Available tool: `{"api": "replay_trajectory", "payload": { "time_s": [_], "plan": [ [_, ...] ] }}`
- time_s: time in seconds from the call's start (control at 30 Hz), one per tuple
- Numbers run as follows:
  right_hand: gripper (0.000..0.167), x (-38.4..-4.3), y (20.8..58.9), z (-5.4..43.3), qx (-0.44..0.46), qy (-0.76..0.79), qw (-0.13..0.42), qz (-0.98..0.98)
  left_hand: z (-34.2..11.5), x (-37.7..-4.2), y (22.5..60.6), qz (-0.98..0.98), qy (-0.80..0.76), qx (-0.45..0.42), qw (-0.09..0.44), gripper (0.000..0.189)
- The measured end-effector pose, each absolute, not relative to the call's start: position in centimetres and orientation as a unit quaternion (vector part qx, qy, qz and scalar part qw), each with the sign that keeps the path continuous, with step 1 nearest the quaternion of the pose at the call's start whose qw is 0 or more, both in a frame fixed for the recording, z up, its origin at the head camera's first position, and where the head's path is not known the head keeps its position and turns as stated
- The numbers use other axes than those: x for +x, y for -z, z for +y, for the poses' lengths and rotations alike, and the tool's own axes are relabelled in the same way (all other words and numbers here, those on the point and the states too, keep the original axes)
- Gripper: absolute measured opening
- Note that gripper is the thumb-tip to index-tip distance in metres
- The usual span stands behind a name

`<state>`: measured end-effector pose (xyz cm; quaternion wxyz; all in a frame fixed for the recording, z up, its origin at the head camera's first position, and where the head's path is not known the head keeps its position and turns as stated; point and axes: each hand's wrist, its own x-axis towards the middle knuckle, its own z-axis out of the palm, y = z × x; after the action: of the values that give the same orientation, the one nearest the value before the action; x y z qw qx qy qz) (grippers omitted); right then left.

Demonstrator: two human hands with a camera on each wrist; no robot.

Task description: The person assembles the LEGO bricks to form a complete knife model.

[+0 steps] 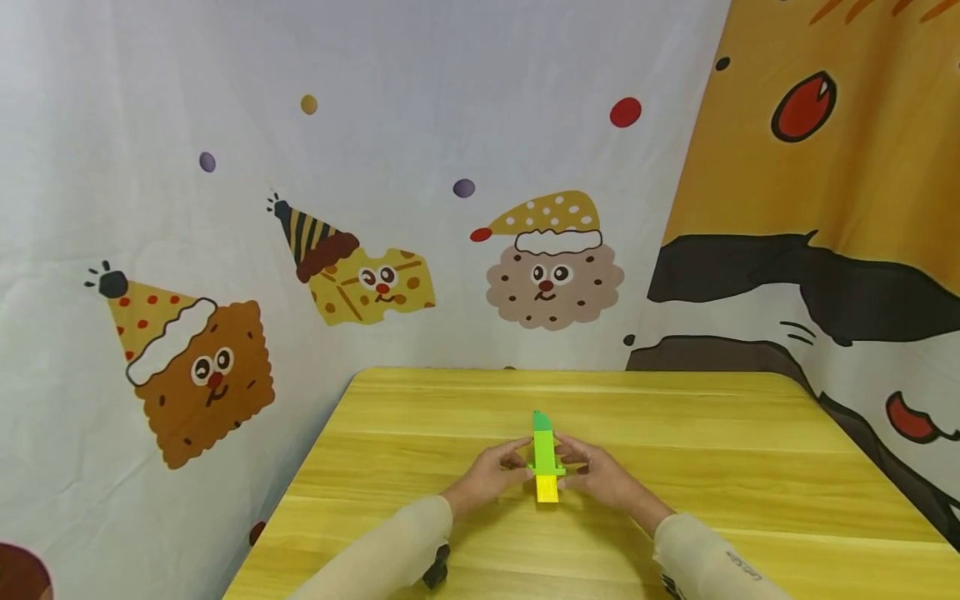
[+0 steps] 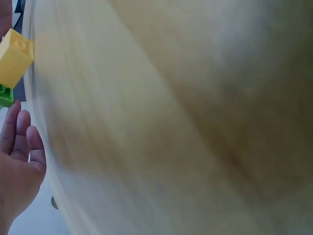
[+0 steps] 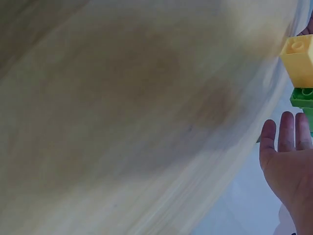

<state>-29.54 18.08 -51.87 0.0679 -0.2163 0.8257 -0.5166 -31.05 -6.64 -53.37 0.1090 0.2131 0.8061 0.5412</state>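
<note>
A slim build of toy bricks (image 1: 544, 454) is between the two hands in the head view. It has a dark green sloped tip (image 1: 542, 422), a long light green body, a green crosspiece and a yellow brick (image 1: 547, 489) at the end nearest the person. My left hand (image 1: 492, 477) holds it from the left, thumb and fingertips at the crosspiece. From the other side my right hand (image 1: 600, 477) holds it likewise. Both wrist views show the yellow brick (image 2: 16, 58) and green plate (image 3: 302, 98) beside outstretched lower fingers; thumbs and index fingers are hidden there.
The build and hands are over a wooden table (image 1: 420, 400) with rounded far corners. Behind it hangs a white cloth (image 1: 390, 50) printed with party-hat cookies and cheese, with a large orange and black figure at the right. Pale sleeves (image 1: 390, 546) cover the forearms.
</note>
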Motion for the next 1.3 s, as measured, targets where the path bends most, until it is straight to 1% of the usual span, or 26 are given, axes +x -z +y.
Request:
{"api": "replay_trajectory", "payload": {
  "time_s": [0.13, 0.27, 0.47, 0.7, 1.3],
  "plan": [
    [0.079, -29.5, 52.2, 18.0, -0.211, 0.508, 0.074, 0.832, -6.7, -31.3, 53.3, 0.814, -0.526, 0.211, 0.127, 0.058],
    [0.078, -29.4, 52.6, 17.9, -0.204, 0.512, 0.066, 0.832, -6.6, -31.4, 53.3, 0.822, -0.510, 0.214, 0.134, 0.063],
    [0.074, -29.6, 53.2, 18.0, -0.205, 0.500, 0.060, 0.839, -6.4, -31.5, 53.3, 0.833, -0.490, 0.221, 0.133, 0.064],
    [0.072, -29.7, 53.7, 18.4, -0.208, 0.494, 0.085, 0.840, -6.2, -31.3, 53.4, 0.841, -0.477, 0.220, 0.130, 0.061],
    [0.070, -29.5, 53.1, 18.4, -0.182, 0.495, 0.094, 0.844, -6.3, -31.4, 53.4, 0.841, -0.479, 0.208, 0.140, 0.071]
  ]
}}
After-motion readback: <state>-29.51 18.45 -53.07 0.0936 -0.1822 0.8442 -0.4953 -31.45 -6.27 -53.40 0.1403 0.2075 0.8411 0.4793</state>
